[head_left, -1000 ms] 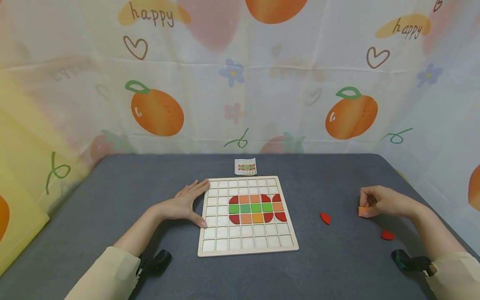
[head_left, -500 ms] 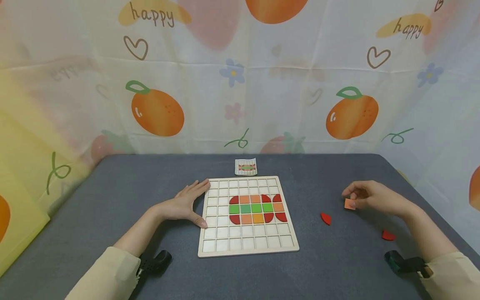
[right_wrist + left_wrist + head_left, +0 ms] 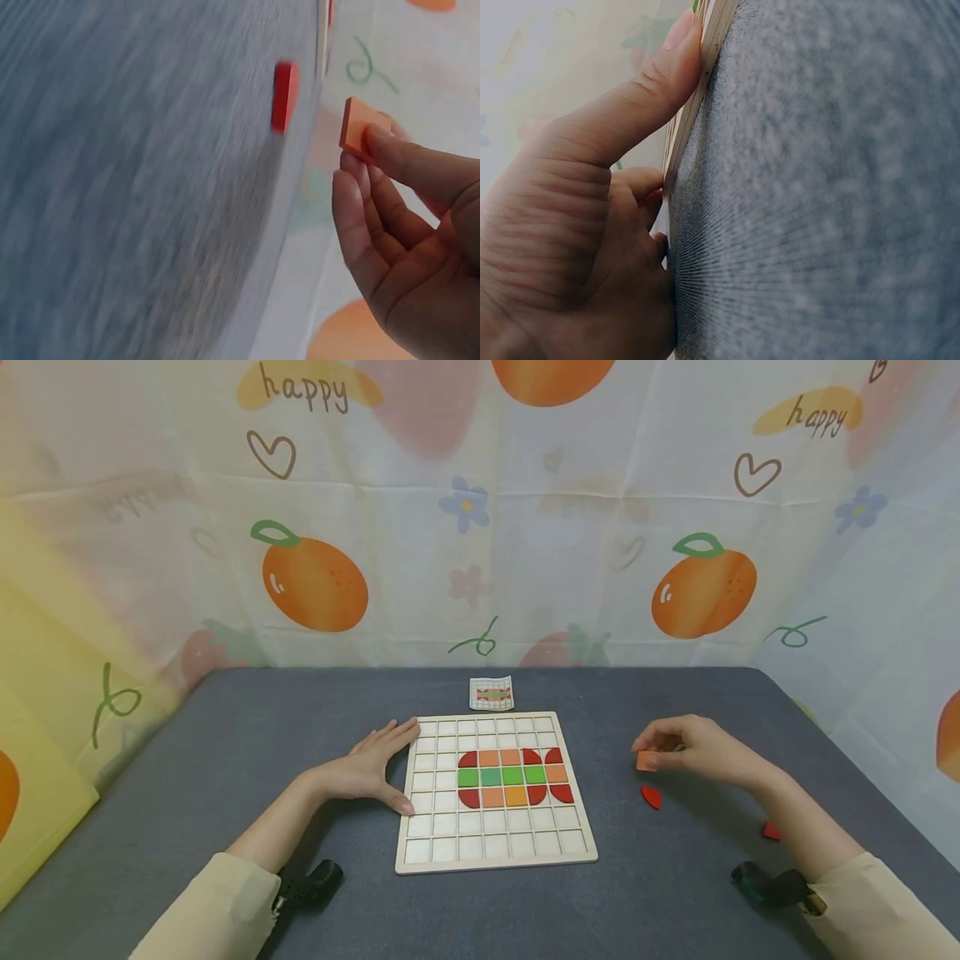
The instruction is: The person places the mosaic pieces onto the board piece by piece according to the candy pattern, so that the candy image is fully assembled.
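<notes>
Between thumb and fingers my right hand (image 3: 693, 749) pinches a square orange tile (image 3: 360, 129), held above the table to the right of the board. My left hand (image 3: 365, 768) lies spread along the left edge of a wooden grid board (image 3: 450, 846), its thumb and fingertips resting on the frame. Red, orange and green tiles (image 3: 512, 775) fill several cells in the board's middle and right. Just below the right hand lies a red quarter-round tile (image 3: 651, 797), also showing in the right wrist view. Another red tile (image 3: 772, 831) is partly covered by the right forearm.
A small printed card (image 3: 491, 694) with a coloured grid pattern lies behind the board. The dark grey table (image 3: 300, 693) meets a fruit-printed curtain (image 3: 570, 552) at its back edge. Dark wrist devices hang under both sleeves.
My right hand has carried the orange tile leftward from the table's right side, lifting it off the surface. The left hand and board have stayed put.
</notes>
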`<act>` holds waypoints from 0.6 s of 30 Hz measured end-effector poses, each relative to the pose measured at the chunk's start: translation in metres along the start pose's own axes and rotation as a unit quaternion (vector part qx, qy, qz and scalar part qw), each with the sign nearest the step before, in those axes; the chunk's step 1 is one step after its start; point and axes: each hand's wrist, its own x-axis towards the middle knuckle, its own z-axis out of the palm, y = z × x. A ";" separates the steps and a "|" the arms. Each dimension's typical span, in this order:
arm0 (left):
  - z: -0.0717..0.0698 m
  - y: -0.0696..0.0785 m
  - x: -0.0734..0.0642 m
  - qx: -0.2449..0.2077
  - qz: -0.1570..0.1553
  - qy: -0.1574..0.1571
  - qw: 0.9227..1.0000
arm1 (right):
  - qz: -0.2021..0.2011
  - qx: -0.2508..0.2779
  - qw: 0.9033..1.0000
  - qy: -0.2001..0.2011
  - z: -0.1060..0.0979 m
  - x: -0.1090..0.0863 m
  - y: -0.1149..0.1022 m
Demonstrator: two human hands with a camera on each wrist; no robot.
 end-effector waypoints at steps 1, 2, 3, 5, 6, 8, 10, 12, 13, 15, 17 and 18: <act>0.000 0.000 0.000 0.000 0.000 0.000 1.000 | -0.001 0.004 1.000 -0.002 0.002 0.003 -0.003; 0.000 0.000 0.000 0.000 0.000 0.000 1.000 | -0.002 0.009 1.000 -0.005 0.004 0.006 -0.006; 0.000 0.000 0.000 0.001 0.000 0.000 1.000 | -0.004 0.011 1.000 -0.008 0.006 0.009 -0.009; 0.000 0.000 0.000 0.003 -0.001 -0.001 1.000 | -0.007 0.011 1.000 -0.014 0.011 0.015 -0.015; 0.000 0.000 0.000 0.005 -0.002 -0.001 1.000 | -0.007 0.012 1.000 -0.019 0.014 0.018 -0.019; 0.000 0.000 0.000 0.007 -0.003 -0.001 1.000 | -0.011 0.014 1.000 -0.026 0.019 0.024 -0.026; 0.000 0.001 0.000 0.007 -0.002 -0.002 1.000 | -0.014 0.021 0.999 -0.034 0.024 0.030 -0.033; 0.000 0.001 0.000 0.005 -0.002 -0.003 1.000 | -0.017 0.031 0.998 -0.043 0.029 0.036 -0.041; 0.000 0.001 0.000 0.004 -0.002 -0.003 1.000 | -0.022 0.037 0.998 -0.047 0.031 0.038 -0.045; 0.000 0.002 0.000 0.003 -0.002 -0.004 1.000 | -0.026 0.045 0.997 -0.053 0.036 0.044 -0.054; -0.001 0.002 0.000 0.003 -0.002 -0.004 1.000 | -0.035 0.045 0.997 -0.055 0.040 0.049 -0.061; -0.001 0.001 0.000 0.004 -0.003 -0.004 1.000 | -0.039 0.044 0.997 -0.054 0.042 0.051 -0.066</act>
